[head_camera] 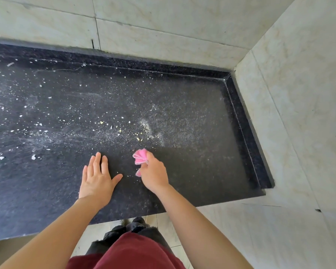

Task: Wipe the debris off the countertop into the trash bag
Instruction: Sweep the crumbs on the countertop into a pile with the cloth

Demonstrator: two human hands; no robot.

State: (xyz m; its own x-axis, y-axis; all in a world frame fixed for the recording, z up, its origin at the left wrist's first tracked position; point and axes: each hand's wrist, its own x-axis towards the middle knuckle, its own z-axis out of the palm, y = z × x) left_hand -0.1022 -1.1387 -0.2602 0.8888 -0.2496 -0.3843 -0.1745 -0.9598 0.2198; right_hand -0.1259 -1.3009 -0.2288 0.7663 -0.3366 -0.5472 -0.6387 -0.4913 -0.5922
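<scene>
A black speckled countertop (192, 117) fills the view. White and yellowish crumbs and dust (116, 131) lie scattered over its middle and left side. My right hand (153, 173) grips a bunched pink cloth (141, 156) near the front middle of the counter, just below a smear of dust. My left hand (97, 175) lies flat on the counter with straight fingers, a short way left of the cloth. No trash bag is in view.
A raised black lip (246, 133) borders the counter at the back and right. Pale tiled walls (299, 94) rise behind it and on the right. The counter's front edge (124, 220) runs above the tiled floor, where my legs and red clothing show.
</scene>
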